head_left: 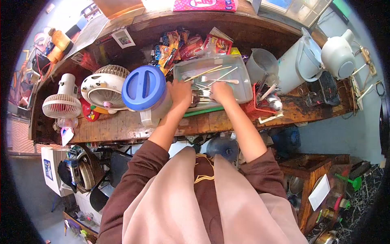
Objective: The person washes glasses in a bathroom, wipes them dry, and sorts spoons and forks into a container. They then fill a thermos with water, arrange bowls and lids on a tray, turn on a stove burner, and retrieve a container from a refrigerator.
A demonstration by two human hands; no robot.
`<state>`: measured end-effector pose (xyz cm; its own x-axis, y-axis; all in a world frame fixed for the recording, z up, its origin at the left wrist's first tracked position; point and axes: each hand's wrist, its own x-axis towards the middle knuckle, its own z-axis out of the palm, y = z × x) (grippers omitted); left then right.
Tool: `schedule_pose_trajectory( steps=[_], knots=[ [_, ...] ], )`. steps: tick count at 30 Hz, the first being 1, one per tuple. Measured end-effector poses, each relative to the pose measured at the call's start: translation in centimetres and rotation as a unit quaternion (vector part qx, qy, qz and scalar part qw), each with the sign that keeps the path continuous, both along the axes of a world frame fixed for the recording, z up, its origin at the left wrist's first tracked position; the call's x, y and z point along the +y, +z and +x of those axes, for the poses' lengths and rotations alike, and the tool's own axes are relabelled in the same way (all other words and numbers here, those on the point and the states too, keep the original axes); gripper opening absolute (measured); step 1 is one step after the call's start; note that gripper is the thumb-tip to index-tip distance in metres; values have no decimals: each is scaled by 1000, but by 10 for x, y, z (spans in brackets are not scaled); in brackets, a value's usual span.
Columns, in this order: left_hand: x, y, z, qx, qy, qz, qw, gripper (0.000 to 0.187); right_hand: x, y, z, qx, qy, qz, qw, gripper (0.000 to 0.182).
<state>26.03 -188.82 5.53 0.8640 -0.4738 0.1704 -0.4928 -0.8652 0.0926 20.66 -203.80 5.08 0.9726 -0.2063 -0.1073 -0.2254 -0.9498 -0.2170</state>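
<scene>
Both hands are over the front part of a clear plastic tub on the wooden counter. My left hand is at the tub's left front, fingers curled down toward the cutlery; what they hold is hidden. My right hand is closed at the front, against the metal forks bunched between the hands. Behind them, a silver fork and thin wooden chopsticks lie across the tub. Some spoon-like metal pieces show near my left fingers, partly covered.
A blue-lidded jug stands close left of my left forearm, with fans beyond. At right are a red basket of utensils, a clear pitcher and a tall grey-blue jug. Snack packets lie behind the tub.
</scene>
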Motion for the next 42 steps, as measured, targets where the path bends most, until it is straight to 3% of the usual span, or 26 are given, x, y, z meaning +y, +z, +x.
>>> schedule_pose_trajectory(
  steps=[8,12,14,16,17,18,19,20,21,23,24,27,29,31,33,34,37,38,42],
  knots=[
    [-1,-7,7,27,-11,66,997,17,-23,-22,3,-25,-25,176,984,18],
    [0,16,-5,17,-3,-85,996,11,-25,13,-9,-27,-44,172,984,19],
    [-1,24,-3,7,6,-133,991,14,-29,35,-20,-118,-48,229,965,16],
    [-2,30,0,11,-86,-320,943,11,-28,59,-36,-173,-67,257,949,15],
    [-4,35,-1,11,-88,-322,943,11,-27,65,-43,-227,-84,284,928,15],
    [-8,43,-5,71,-120,-443,886,11,-27,65,-50,-227,-86,282,928,15],
    [-12,54,-11,131,-149,-553,809,13,-26,65,-56,-301,-94,409,856,16],
    [-15,67,-18,134,-135,-578,794,10,-27,65,-63,-367,-100,525,761,17],
    [-18,76,-21,136,-140,-578,792,10,-26,67,-72,-371,-103,522,761,17],
    [-27,90,-28,133,-177,-668,710,9,-27,75,-94,-420,-121,613,659,16],
    [-34,100,-33,173,-209,-715,644,9,-27,82,-105,-438,-134,634,623,12],
    [-51,132,-55,274,-224,-727,589,7,-38,99,-139,-491,-165,641,566,12],
    [-73,137,-65,262,-254,-723,587,6,-44,112,-160,-525,-181,598,578,9],
    [-98,138,-72,249,-285,-718,584,5,-59,105,-172,-561,-182,510,626,8],
    [-123,131,-78,194,-364,-653,636,8,-69,97,-175,-569,-231,374,695,7],
    [-132,130,-81,150,-395,-609,671,14,-68,98,-175,-549,-250,382,700,8],
    [-154,117,-88,114,-472,-485,727,17,-75,86,-171,-477,-269,217,808,15],
    [-158,112,-89,131,-482,-437,748,10,-75,83,-171,-444,-272,231,822,20],
    [-167,90,-91,131,-477,-333,803,9,-70,79,-160,-339,-279,188,878,24]
  ],
)
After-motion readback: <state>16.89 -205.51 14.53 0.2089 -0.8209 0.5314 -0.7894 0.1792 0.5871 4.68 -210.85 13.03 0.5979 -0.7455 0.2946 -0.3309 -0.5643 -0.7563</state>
